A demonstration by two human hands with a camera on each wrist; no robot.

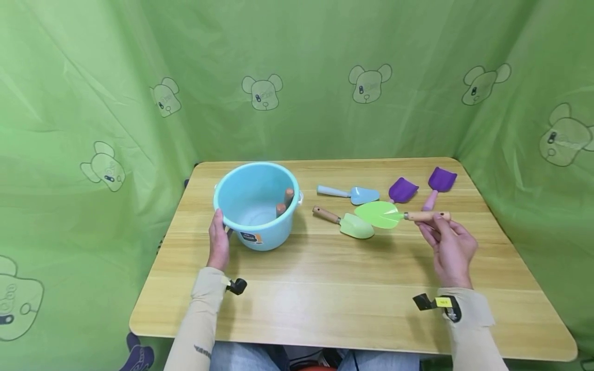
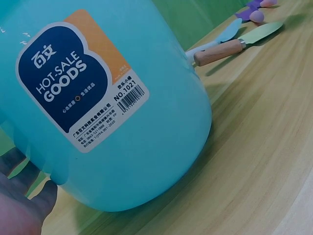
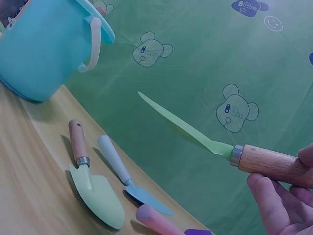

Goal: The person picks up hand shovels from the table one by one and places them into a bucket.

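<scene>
A light-blue bucket (image 1: 260,239) with a label stands on the table's left half. My left hand (image 1: 219,241) rests against its left side, fingers lying along the outer wall just under the rim; in the left wrist view that hand (image 2: 24,198) shows at the lower left. My right hand (image 1: 449,247) pinches the wooden handle of a bright green trowel (image 1: 379,214), raised above the table with its blade pointing left. From the right wrist view, the trowel's blade (image 3: 183,126) is seen nearly edge-on. Two wooden handle ends (image 1: 281,208) show inside the bucket.
A pale green trowel (image 1: 356,226) and a blue trowel (image 1: 364,195) lie right of the bucket. Behind the raised trowel lie two purple shovels with pink handles, one nearer the middle (image 1: 403,189), another farther right (image 1: 442,179). Green curtains (image 1: 315,129) surround the wooden table (image 1: 325,293).
</scene>
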